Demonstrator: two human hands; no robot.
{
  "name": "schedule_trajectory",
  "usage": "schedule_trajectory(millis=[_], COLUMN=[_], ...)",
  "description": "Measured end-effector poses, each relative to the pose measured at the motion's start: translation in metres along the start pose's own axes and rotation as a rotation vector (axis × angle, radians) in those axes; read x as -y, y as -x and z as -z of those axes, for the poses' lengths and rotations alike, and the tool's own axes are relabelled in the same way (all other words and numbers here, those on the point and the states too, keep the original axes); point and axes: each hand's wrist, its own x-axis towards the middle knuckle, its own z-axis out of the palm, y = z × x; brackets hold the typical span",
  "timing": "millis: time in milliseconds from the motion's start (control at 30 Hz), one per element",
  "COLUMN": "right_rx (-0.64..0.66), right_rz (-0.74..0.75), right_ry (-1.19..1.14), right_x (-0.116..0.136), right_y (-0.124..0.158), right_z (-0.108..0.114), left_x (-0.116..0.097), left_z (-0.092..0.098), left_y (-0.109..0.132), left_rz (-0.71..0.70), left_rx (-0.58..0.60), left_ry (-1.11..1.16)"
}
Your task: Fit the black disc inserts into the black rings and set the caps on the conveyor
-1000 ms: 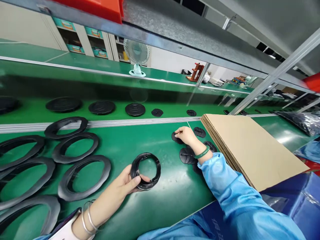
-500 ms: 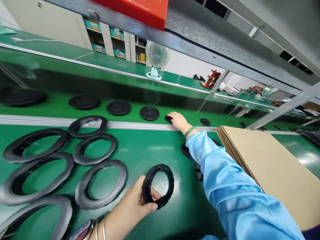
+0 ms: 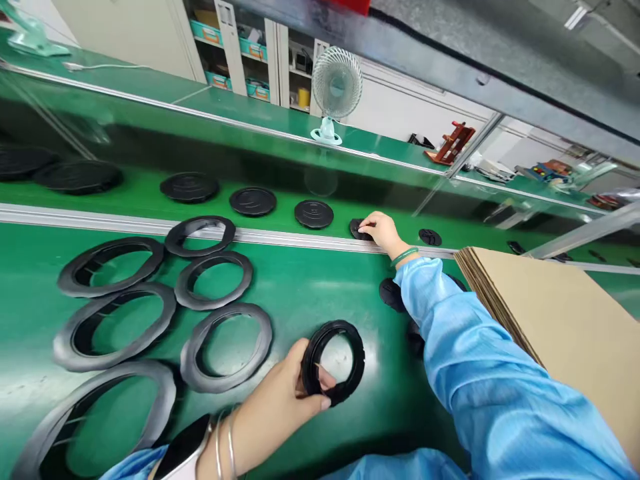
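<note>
My left hand (image 3: 295, 385) is closed round a black ring (image 3: 358, 357), held tilted above the green table, thumb on its near side and fingertips showing through the hole. My right hand (image 3: 383, 232) reaches across to the green strip behind the metal rail. Its fingers are pinched at a small black round disc (image 3: 355, 229), partly covered by them. On the same strip, a ridged black disc (image 3: 314, 214) lies to the left and a smaller black disc (image 3: 430, 237) to the right. Below my right forearm, a black round piece (image 3: 391, 294) lies partly hidden.
Several larger black rings (image 3: 227, 347) lie on the table at left. A stack of cardboard sheets (image 3: 560, 313) stands at right. The metal rail (image 3: 320, 240) crosses the table, with a clear panel behind it. A metal shelf (image 3: 450, 73) hangs overhead; a fan (image 3: 336, 83) stands beyond.
The view has shifted, so most things sit farther right in the picture. More of the small disc shows beside my right fingers. My left hand still holds the ring.
</note>
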Motion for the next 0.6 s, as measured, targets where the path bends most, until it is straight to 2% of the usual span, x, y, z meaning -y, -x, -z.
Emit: schedule_trajectory(millis=[100,167,233,300,367,433,500,600], right_rx=[-0.112,-0.142,-0.129,-0.062,0.023,0.091,0.115,0.106], right_rz=[-0.011,0.027,0.126,0.208,0.299,0.4,0.471,0.487], right_ry=[-0.051,-0.103,-0.175,-0.193,-0.185,-0.124,-0.047,-0.021], right_x=[0.03,0.056,0.085,0.112,0.13,0.138,0.138,0.132], right_y=[0.031,0.066,0.11,0.157,0.197,0.224,0.238,0.244], right_z=[0.016,0.031,0.044,0.049,0.044,0.031,0.016,0.0], left_x=[-0.001,-0.001,-0.001,-0.001,-0.002,-0.004,-0.007,-0.013], left_z=[0.002,0.003,0.002,0.001,0.0,-0.002,-0.003,-0.005], left_y=[0.001,0.0,-0.001,-0.002,-0.003,-0.003,-0.002,-0.001], left_rz=[-0.042,-0.056,-0.061,-0.073,-0.084,-0.079,-0.064,-0.038], left_rx=[-0.025,-0.034,-0.045,-0.057,-0.068,-0.085,-0.105,-0.103], left_ry=[-0.009,-0.02,-0.04,-0.042,-0.009,0.023,0.027,0.061])
